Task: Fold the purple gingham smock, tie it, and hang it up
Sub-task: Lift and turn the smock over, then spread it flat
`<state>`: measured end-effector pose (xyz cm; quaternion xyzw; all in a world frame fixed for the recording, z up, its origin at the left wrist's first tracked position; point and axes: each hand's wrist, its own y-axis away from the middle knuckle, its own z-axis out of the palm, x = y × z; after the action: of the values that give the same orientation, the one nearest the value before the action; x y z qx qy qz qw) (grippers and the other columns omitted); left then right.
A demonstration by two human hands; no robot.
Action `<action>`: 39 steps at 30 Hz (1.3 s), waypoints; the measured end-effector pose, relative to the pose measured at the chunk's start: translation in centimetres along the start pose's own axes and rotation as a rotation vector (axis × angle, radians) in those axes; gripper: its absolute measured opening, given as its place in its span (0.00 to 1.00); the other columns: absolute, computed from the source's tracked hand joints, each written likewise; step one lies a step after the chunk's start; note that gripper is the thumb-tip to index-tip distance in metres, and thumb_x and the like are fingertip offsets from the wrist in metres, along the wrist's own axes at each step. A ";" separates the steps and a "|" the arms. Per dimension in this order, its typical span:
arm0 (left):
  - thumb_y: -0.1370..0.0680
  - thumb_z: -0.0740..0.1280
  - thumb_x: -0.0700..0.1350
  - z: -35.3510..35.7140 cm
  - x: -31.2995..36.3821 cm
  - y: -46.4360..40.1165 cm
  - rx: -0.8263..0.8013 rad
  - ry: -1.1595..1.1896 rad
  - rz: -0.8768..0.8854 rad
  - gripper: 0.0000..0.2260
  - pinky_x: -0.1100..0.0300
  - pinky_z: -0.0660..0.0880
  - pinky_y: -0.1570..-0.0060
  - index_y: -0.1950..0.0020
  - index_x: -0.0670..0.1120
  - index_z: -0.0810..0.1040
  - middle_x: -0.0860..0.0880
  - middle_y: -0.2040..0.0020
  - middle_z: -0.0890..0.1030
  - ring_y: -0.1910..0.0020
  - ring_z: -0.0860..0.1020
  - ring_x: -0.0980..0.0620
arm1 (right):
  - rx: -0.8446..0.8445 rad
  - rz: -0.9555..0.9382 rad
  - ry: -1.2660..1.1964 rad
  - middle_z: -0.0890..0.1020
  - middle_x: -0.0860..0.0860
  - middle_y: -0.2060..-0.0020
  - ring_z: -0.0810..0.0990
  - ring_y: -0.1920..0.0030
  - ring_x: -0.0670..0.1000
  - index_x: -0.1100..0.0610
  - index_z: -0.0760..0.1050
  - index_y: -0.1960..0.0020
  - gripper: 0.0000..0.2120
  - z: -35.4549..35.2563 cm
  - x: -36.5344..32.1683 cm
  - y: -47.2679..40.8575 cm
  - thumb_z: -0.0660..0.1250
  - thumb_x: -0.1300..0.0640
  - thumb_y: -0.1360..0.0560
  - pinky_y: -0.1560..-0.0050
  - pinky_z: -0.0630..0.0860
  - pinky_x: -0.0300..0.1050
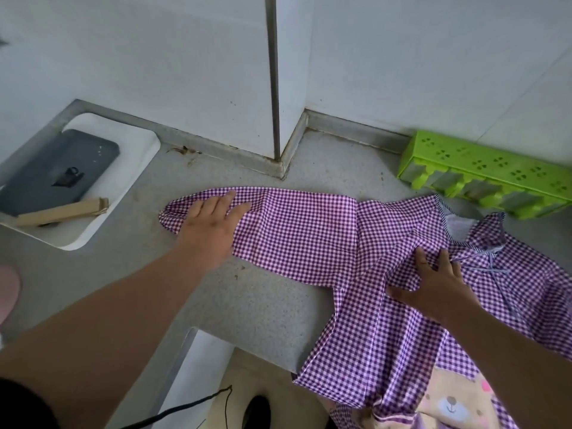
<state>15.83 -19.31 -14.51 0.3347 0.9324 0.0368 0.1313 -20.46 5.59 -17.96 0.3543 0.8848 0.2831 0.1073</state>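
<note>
Head cam looks down on a speckled grey stone-ish table [253,305] with the purple gingham smock [365,267] spread flat across it, from about the middle out toward 3 o'clock and hanging off the edge at 5 o'clock. Thin woven check fabric, one sleeve stretched out long toward 9 o'clock, striped trim round the neck opening with a little bow tie. A pocket patch with a cartoon bear [452,407] shows at the bottom edge; no readable writing on it.

Containers: at 9 o'clock a white rounded-corner tray [136,147] holds a dark grey flat slab [58,171] with a small black clip on top, plus a long cardboard box [62,212] lying across it. At 2 o'clock a lime green plastic rack [483,168] with clover-shaped cutouts lies against the white wall; can't tell what, if anything, is in it.

Left hand [210,224] lies flat on the sleeve's cuff end, grip apart, fingers straight. Right hand [439,289] presses down near the collar, fingers spread apart, not clamped on anything.

A black cable [198,404] trails below the table edge at 6 o'clock.
</note>
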 end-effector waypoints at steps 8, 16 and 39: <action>0.18 0.66 0.44 2.0 1.6 -0.8 -0.271 0.026 0.068 0.19 0.50 0.80 0.41 0.27 0.50 0.70 0.46 0.33 0.73 0.40 0.80 0.46 | 0.003 0.007 -0.006 0.35 0.55 0.18 0.39 0.18 0.63 0.42 0.33 0.18 0.69 0.1 0.1 -0.3 0.50 0.10 0.49 0.24 0.58 0.70; 0.18 0.63 0.55 0.2 1.9 -1.5 -0.312 0.144 -0.150 0.34 0.43 0.64 0.23 0.17 0.45 0.55 0.41 0.17 0.58 0.19 0.62 0.39 | 0.034 0.011 0.012 0.35 0.55 0.18 0.39 0.18 0.63 0.42 0.32 0.18 0.65 0.3 0.2 -0.2 0.52 0.11 0.44 0.23 0.54 0.71; 0.27 0.65 0.74 -1.8 15.0 2.5 -0.506 -0.207 0.250 0.53 0.43 0.59 0.21 0.17 0.41 0.50 0.36 0.17 0.56 0.19 0.61 0.37 | 0.032 -0.188 -0.210 0.37 0.45 0.17 0.47 0.17 0.58 0.43 0.37 0.18 0.59 3.6 6.8 3.8 0.69 0.25 0.34 0.21 0.57 0.66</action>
<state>5.78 -7.83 -15.69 0.4053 0.8270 0.2496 0.2992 -21.82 14.07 -18.61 0.2993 0.9024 0.2189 0.2194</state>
